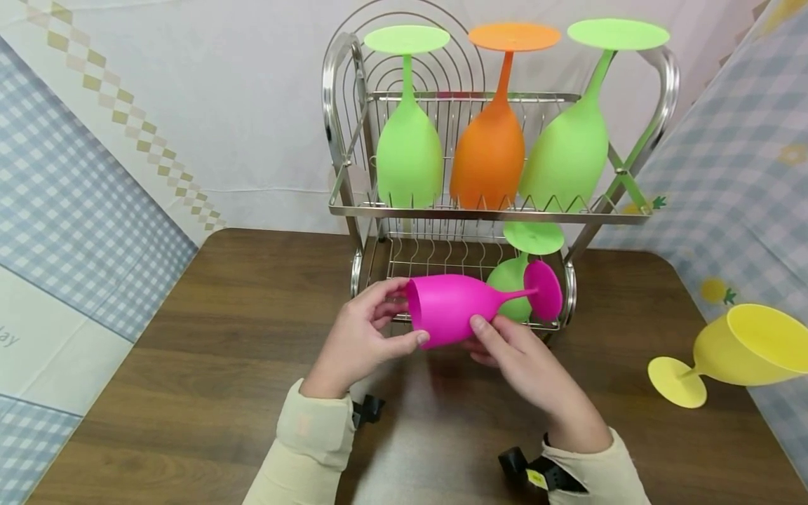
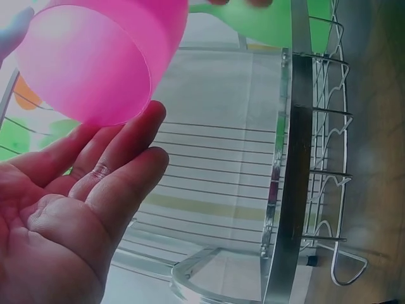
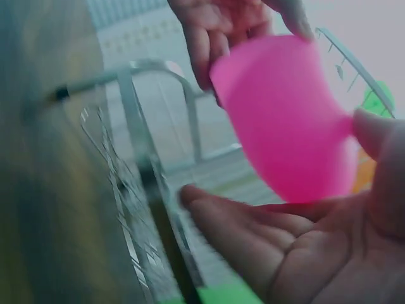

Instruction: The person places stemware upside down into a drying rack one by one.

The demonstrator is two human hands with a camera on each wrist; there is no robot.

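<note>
Both hands hold a pink wine glass (image 1: pixel 451 305) on its side in front of the rack, mouth to the left and foot to the right. My left hand (image 1: pixel 356 333) grips it at the rim, thumb near the lower edge and fingers behind. In the left wrist view, the fingers (image 2: pixel 136 136) touch the rim's outside. With the thumb on the bowl and fingers beneath, my right hand (image 1: pixel 530 365) holds the glass near its stem. Behind it, an upside-down green wine glass (image 1: pixel 533 238) stands on the lower tier, partly hidden.
A two-tier metal dish rack (image 1: pixel 492 214) stands at the table's back. Its upper tier holds an upside-down green glass (image 1: pixel 410 151), an orange glass (image 1: pixel 489 151) and another green glass (image 1: pixel 564 151). At right, a yellow glass (image 1: pixel 726 351) stands on the wooden table (image 1: pixel 189 393).
</note>
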